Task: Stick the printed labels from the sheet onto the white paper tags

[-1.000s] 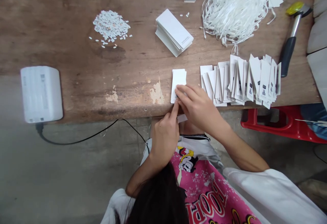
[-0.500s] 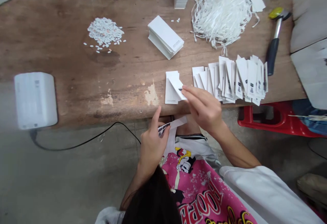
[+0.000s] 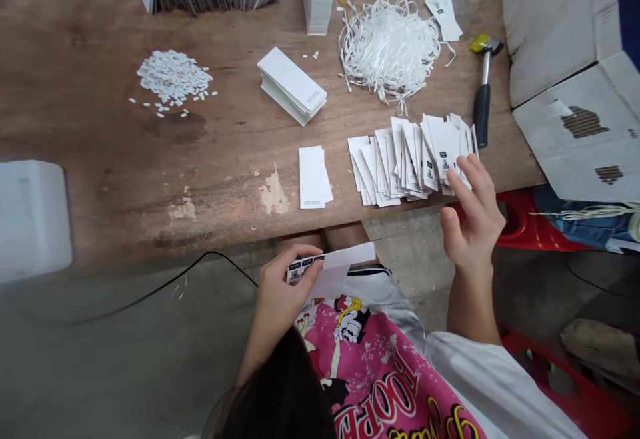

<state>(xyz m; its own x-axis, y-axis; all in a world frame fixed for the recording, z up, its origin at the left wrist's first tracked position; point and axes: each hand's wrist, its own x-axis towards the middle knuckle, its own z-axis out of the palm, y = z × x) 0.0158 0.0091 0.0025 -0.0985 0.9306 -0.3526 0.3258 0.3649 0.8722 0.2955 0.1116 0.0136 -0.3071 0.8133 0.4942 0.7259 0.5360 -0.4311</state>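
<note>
Card tag (image 3: pixel 333 260) — pinched in grip of left hand (image 3: pixel 280 295)

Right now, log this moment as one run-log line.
left hand: holds tag | right hand: open, at fanned tags | nearby: tag stack, hammer

L hand (image 3: pixel 283 285) curled low, pinching; R hand (image 3: pixel 475 215) raised, open, prob. relaxed.
</note>
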